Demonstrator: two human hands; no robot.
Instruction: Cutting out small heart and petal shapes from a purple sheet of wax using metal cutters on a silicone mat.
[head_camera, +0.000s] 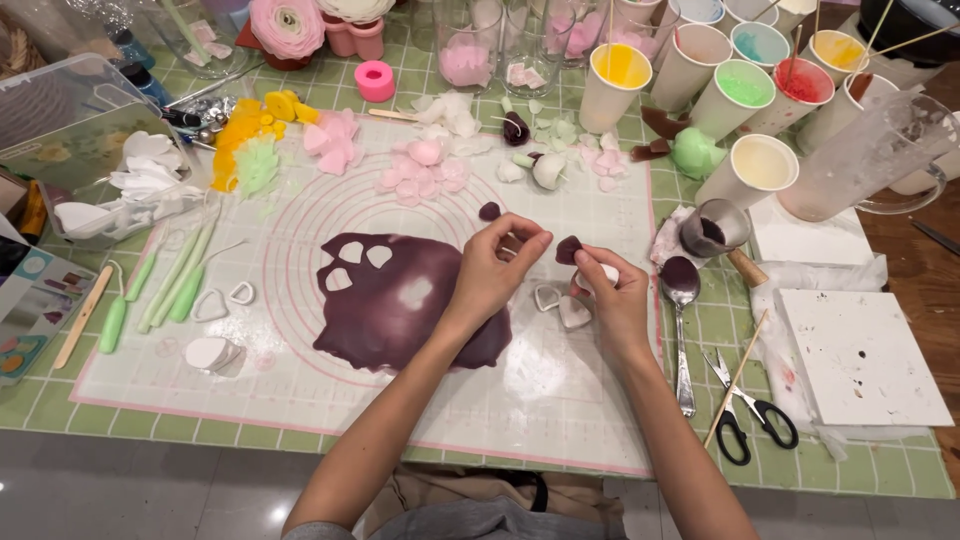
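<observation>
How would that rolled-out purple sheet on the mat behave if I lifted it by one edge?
The purple sheet looks thin and soft, so it would probably droop and stretch. The petal-shaped holes cut near its upper left likely make it tear there. Lying flat on the mat, it may cling slightly.

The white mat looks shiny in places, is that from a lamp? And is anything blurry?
Head view: soft glare patches sit on the white mat below the purple sheet; both hands, left hand and right hand, look sharp; cups bend outward near the edge.
</observation>
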